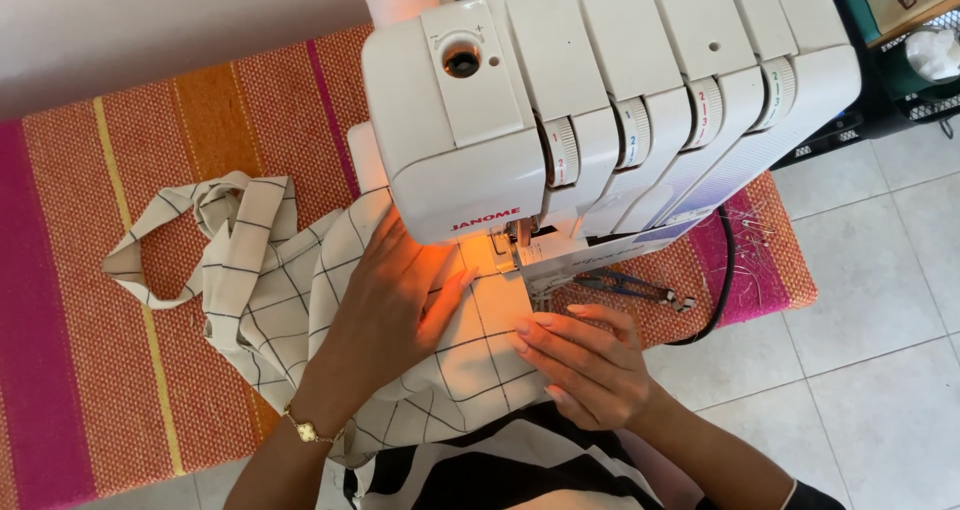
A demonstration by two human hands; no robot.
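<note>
From the head view, a cream checked fabric (290,280) with thin dark grid lines lies across the striped orange and pink table cover (130,170), its bulk bunched to the left and its near edge hanging toward the person's lap. One straight edge of it runs from near to far, leading into the lit presser foot (505,250) under the front of the white overlock machine (600,100). The left hand (395,305) rests flat on the cloth, fingers spread and extended, not pinching, with the fingertips just near and left of the foot. The right hand (580,355) sits nearer and to the right, fingers curled loosely, their tips pressing the cloth's right edge rather than gripping it. So the foot lies far of both hands, and the left hand is the closer one to it. Small tweezers (630,288) lie just right of the foot, beside a black cable (722,270), apart from the hands.
</note>
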